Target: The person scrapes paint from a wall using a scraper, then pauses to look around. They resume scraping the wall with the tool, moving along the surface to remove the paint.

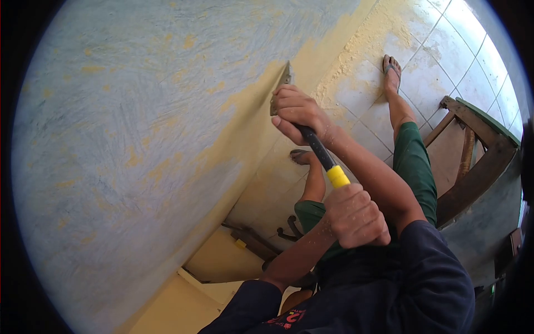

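Note:
A long-handled scraper [320, 147] with a black shaft and a yellow collar slants up toward the wall. My right hand [303, 114] is closed around its upper end, just behind the metal blade [288, 75]. Lower down, my left hand [356, 217] wraps the handle below the yellow collar and hides its end. The blade's edge is right at the wall [133, 139], whose grey-blue coat is streaked and spotted with yellow. Beside the blade, a yellow band [245, 125] of wall runs along above the floor. Pale specks dot my forearms.
Yellowish flakes and dust [347, 67] lie along the wall's foot on the white tiled floor [450, 50]. My sandalled feet [392, 72] stand apart there. A wooden furniture frame [478, 178] is close on my right. Dark wooden furniture [253, 243] is at the lower left.

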The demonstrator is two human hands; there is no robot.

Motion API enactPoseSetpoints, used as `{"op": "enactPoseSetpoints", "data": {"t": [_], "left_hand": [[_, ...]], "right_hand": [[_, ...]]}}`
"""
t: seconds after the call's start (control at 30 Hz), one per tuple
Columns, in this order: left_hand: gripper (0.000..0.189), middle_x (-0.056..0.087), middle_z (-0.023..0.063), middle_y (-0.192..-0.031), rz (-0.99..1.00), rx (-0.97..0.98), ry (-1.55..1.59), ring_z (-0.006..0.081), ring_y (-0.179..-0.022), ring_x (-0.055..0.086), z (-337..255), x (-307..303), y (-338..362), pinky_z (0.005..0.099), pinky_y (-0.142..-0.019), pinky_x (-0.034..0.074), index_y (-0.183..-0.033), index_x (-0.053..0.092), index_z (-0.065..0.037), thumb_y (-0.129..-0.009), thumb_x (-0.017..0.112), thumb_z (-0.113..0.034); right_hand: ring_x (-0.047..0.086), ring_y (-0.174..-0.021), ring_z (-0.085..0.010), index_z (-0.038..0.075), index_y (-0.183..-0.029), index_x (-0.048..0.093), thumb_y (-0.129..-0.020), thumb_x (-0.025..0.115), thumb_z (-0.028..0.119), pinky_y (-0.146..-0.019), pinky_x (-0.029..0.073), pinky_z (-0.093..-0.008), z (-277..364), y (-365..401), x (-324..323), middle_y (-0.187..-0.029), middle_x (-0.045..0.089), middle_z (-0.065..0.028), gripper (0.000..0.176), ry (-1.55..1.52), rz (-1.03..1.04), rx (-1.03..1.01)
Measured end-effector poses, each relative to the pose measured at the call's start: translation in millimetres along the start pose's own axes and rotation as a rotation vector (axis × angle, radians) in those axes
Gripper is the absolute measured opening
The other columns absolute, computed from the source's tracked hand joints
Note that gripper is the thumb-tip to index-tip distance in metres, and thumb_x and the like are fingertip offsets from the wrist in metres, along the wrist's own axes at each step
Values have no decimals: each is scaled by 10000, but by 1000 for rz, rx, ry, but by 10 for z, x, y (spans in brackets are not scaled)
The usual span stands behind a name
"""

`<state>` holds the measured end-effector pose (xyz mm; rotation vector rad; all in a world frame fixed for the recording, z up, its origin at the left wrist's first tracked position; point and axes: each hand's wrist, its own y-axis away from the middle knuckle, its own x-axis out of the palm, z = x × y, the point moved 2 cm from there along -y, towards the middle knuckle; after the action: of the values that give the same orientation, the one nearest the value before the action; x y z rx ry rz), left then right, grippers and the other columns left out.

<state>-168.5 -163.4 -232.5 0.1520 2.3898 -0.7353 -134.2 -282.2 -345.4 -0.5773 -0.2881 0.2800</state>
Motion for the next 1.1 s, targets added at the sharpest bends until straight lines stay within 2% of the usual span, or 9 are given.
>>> {"op": "enactPoseSetpoints", "data": {"t": [0.07, 0.17, 0.33, 0.4, 0.53, 0.57, 0.67, 0.87, 1.1], "left_hand": [[131, 487, 13, -578, -57, -5, -40, 189, -540, 550, -85, 2, -25, 331, -566, 470, -626, 485, -109, -716, 577, -129], [139, 485, 11, -576, -74, -1, 15, 181, -537, 544, 246, 34, -27, 330, -570, 472, -621, 485, -112, -723, 576, -141], [154, 475, 13, -564, -53, 48, -8, 181, -521, 534, 52, 52, -42, 334, -566, 472, -605, 478, -107, -719, 577, -137], [160, 472, 12, -560, -80, 46, -20, 182, -517, 532, 82, 24, -28, 333, -568, 473, -599, 474, -106, -716, 579, -136], [174, 479, 9, -564, -27, 27, -6, 186, -522, 545, 131, 101, -13, 329, -583, 487, -597, 453, -116, -713, 581, -136], [168, 483, 13, -569, -43, 5, -9, 188, -525, 548, 57, 91, -23, 333, -589, 491, -601, 457, -117, -715, 580, -132], [163, 487, 17, -575, -63, -17, 4, 190, -528, 552, 236, 83, 7, 338, -596, 496, -607, 462, -115, -718, 581, -128], [166, 478, 11, -574, -30, 30, 17, 190, -530, 553, 250, 135, -51, 334, -590, 493, -611, 462, -108, -718, 588, -126], [155, 487, 22, -563, -45, 43, 49, 197, -512, 547, 315, 246, 45, 330, -563, 487, -600, 482, -96, -703, 596, -118]], "right_hand": [[484, -654, -312, 12, -613, 462, -846, 654, -20, -780, 462, -420, -20, -30, -17, -630, 447, -107, 304, -24, 4, -32], [496, -685, -317, 10, -620, 457, -853, 665, -7, -821, 474, -416, -337, 141, -75, -634, 436, -112, 313, 79, 20, 66], [494, -662, -316, 18, -603, 458, -838, 664, -24, -790, 472, -423, -50, -42, -77, -638, 461, -110, 315, 3, -36, -33], [535, -709, -311, 1, -643, 491, -857, 620, -31, -941, 478, -461, -243, 28, -102, -661, 470, -114, 252, 72, 25, 53], [532, -694, -319, -6, -655, 488, -858, 612, -33, -934, 481, -467, -122, 30, -91, -661, 477, -115, 240, 38, -10, 24], [497, -670, -312, 18, -613, 459, -830, 650, -28, -799, 472, -417, -80, -7, -64, -638, 450, -105, 293, 15, -36, -3], [504, -683, -308, 9, -618, 459, -841, 646, -24, -895, 491, -415, -384, 121, -102, -639, 437, -102, 293, 93, -25, 50], [502, -672, -309, 9, -621, 457, -834, 646, -33, -816, 474, -421, -292, 65, -123, -633, 445, -105, 288, 44, -46, -5], [528, -701, -326, 20, -627, 485, -848, 642, -18, -905, 485, -442, -352, 79, -171, -654, 459, -115, 274, 54, -40, -14]]}}
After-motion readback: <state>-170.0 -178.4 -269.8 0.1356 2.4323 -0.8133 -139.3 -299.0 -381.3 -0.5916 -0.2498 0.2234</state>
